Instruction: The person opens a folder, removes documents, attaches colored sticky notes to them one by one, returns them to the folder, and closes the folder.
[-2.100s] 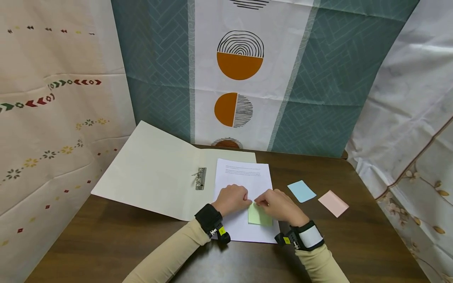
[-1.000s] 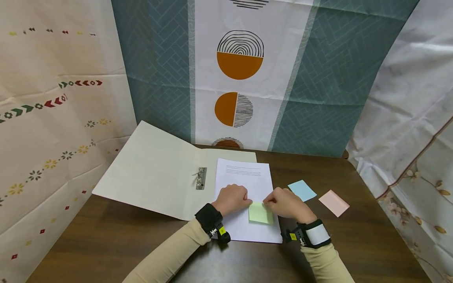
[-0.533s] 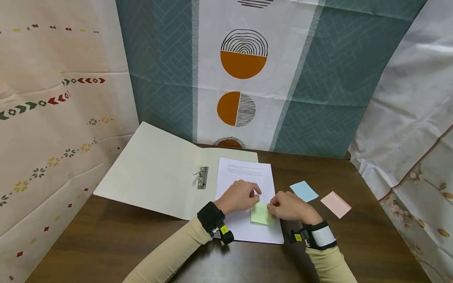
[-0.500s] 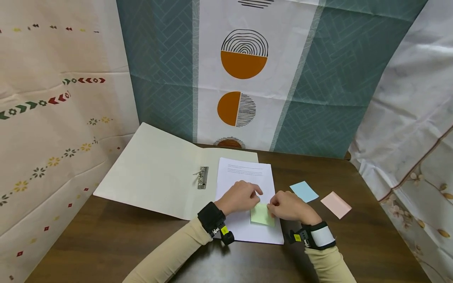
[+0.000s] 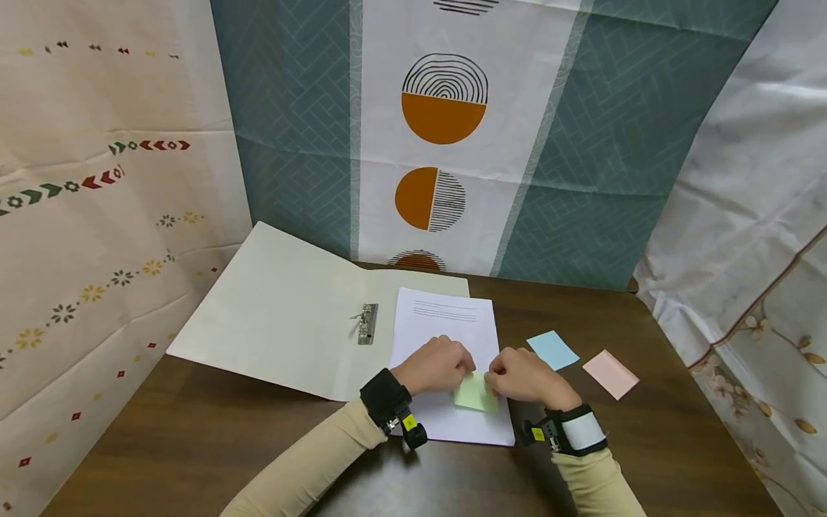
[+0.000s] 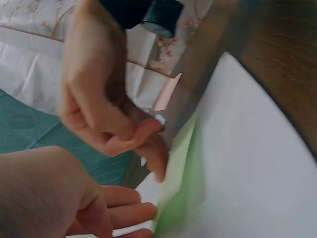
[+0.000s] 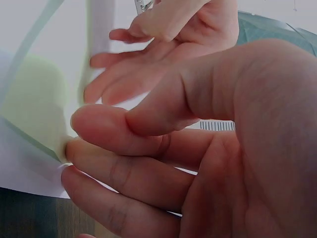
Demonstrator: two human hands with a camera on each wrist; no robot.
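- My left hand [image 5: 436, 364] has its fingers loosely extended, not clenched; their tips touch the upper left edge of the pale green square paper note [image 5: 474, 398].
- My right hand [image 5: 526, 375] has its fingers fairly straight, thumb against the index finger; the fingertips touch the note's upper right edge, and I see no grasp on it.
- The green note lies on the lower part of the white paper sheet [image 5: 446, 424] with printed lines, between and below my hands.
- That sheet overlaps the right side of the open off-white binder [image 5: 278, 309] with a silver metal clip [image 5: 367, 324].
- To my right, on the dark brown wooden table [image 5: 194, 431], lie a light blue paper note [image 5: 553, 350] and, just beside it, a pale pink one [image 5: 610, 374].
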